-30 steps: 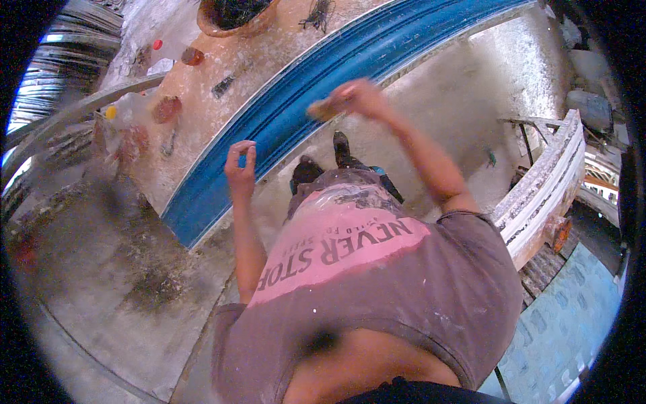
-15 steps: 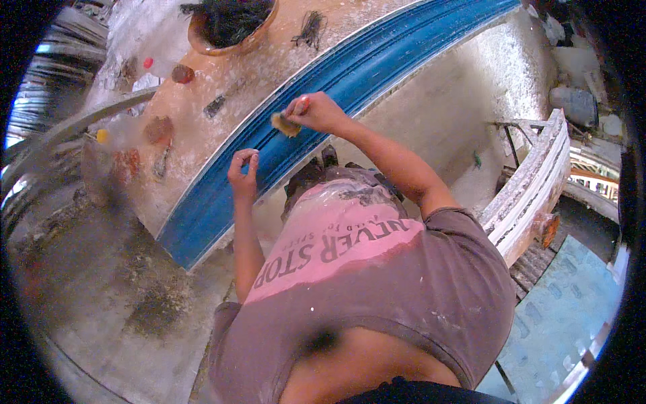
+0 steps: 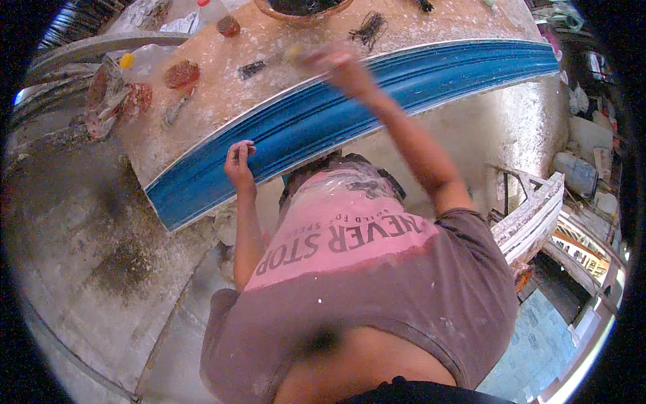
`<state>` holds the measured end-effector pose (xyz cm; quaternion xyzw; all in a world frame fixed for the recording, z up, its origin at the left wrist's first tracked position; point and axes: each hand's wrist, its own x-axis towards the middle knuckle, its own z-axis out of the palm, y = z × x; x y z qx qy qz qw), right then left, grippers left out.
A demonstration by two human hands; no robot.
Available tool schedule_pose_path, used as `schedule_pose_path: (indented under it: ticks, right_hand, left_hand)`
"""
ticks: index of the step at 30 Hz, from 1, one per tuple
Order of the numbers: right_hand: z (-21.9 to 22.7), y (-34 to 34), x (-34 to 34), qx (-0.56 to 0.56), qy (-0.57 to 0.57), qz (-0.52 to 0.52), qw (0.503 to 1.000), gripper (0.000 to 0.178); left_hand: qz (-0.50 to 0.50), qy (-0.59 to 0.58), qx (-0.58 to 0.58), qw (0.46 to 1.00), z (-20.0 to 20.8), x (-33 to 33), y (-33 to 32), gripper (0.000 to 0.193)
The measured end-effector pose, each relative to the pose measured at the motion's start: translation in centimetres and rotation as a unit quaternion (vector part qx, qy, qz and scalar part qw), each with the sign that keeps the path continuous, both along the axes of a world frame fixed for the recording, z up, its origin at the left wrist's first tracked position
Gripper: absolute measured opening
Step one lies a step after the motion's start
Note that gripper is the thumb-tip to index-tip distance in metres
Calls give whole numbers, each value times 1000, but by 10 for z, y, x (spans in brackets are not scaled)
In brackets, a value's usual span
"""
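A long blue ridged moulding (image 3: 471,67) lies across the orange-tan table, its left end angled toward me. My left hand (image 3: 240,163) is over its near-left part, fingers closed in a pinch; whatever sits between them, if anything, is too small to make out. Blurred by motion, my right hand (image 3: 340,67) is at the moulding's far edge. Its fingers are closed round a small tan bristly tuft (image 3: 294,54), like a brush head or sponge, which is also smeared.
Beyond the moulding, the table (image 3: 222,94) bears a bowl (image 3: 296,17) of dark stuff, a black fibre tangle (image 3: 369,30), a small dark block (image 3: 252,69) and a yellow-capped clear bottle (image 3: 145,64). At right stand a white-crusted frame (image 3: 531,215) and a blue-grey drum (image 3: 575,173).
My right hand has swung away from me with the tan tuft, from over the moulding to its far edge. My left hand keeps its pinch. The whole view has turned and shifted.
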<state>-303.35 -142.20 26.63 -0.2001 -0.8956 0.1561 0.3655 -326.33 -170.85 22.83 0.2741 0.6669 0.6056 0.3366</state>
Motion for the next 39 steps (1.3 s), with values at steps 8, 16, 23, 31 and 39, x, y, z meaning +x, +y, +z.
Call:
schedule_pose_path:
  ticks: [8,16,23,31,39]
  right_hand:
    - [-2,7,80,-138,-233,-163,949,22]
    - [42,94,146,-6,-109,-216,970,21]
    - [16,-44,32,-211,-181,-30,960,24]
    - [0,200,388,-83,-236,-424,870,23]
    - [6,221,355,-92,-18,-194,976,21]
  left_hand:
    - [-5,24,82,996,18,-3,11,10]
    - [65,-25,4,998,-8,14,-19,19]
    - [-44,-12,38,998,5,53,62,12]
    - [39,62,11,997,7,105,158,18]
    - [-26,77,-45,996,32,237,212,14]
